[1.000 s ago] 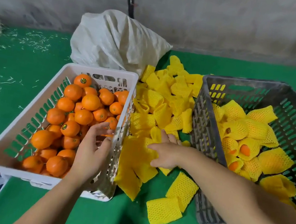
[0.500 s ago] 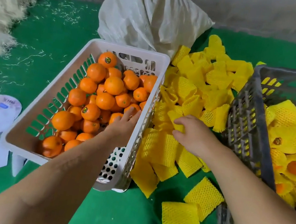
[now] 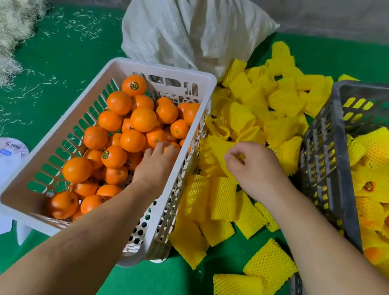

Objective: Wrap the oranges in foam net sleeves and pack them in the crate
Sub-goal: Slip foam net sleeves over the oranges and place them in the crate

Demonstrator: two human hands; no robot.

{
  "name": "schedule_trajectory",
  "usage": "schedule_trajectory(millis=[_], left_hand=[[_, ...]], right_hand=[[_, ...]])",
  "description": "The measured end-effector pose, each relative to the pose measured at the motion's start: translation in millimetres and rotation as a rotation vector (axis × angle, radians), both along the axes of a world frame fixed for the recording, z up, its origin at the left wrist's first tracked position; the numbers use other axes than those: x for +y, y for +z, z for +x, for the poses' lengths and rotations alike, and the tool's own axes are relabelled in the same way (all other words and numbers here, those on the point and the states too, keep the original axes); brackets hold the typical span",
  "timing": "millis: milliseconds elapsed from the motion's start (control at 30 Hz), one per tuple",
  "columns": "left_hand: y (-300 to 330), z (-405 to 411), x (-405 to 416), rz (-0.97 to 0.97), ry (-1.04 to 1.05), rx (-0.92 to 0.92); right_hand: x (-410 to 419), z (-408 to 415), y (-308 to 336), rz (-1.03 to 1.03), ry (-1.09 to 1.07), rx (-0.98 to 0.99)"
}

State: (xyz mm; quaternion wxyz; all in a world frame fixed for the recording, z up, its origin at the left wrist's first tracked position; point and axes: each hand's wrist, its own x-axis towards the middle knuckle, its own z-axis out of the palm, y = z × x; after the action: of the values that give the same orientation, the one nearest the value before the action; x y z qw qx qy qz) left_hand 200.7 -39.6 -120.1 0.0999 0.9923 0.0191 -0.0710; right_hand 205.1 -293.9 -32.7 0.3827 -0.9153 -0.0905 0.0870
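Pinching a yellow foam net sleeve (image 3: 216, 150), right hand (image 3: 255, 169).

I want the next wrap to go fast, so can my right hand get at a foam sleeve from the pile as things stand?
Probably yes: the right hand already pinches a yellow foam net sleeve on the pile, with nothing over it.

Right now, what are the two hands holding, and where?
The right hand pinches a yellow foam net sleeve at its edge. The left hand reaches onto an orange in the white basket; its grip is hidden.
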Motion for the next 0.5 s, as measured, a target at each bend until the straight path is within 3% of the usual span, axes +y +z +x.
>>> schedule_trajectory(millis=[167,267,333,433,500], left_hand=[[59.9,-30.3,-1.5,-0.708,0.366,-0.234],[89.3,-64.9,-18.9,-1.023,0.366,-0.362],[97.2,-86.6,-32.5,-1.179,0.329,-0.324],[95.9,-110.1,-48.6,-1.434,0.335,-0.18],[90.8,-121.8,-52.7,-1.496,0.279,-0.122]], right_hand=[[0.0,-7.1,10.3,0.308,-0.165,0.027],[4.8,-19.7,17.5,0.591,-0.246,0.172],[8.2,-31.1,21.7,0.657,-0.263,0.223],[16.4,-55.2,29.8,0.548,-0.24,0.168],[28.4,-78.8,34.1,0.594,-0.26,0.189]])
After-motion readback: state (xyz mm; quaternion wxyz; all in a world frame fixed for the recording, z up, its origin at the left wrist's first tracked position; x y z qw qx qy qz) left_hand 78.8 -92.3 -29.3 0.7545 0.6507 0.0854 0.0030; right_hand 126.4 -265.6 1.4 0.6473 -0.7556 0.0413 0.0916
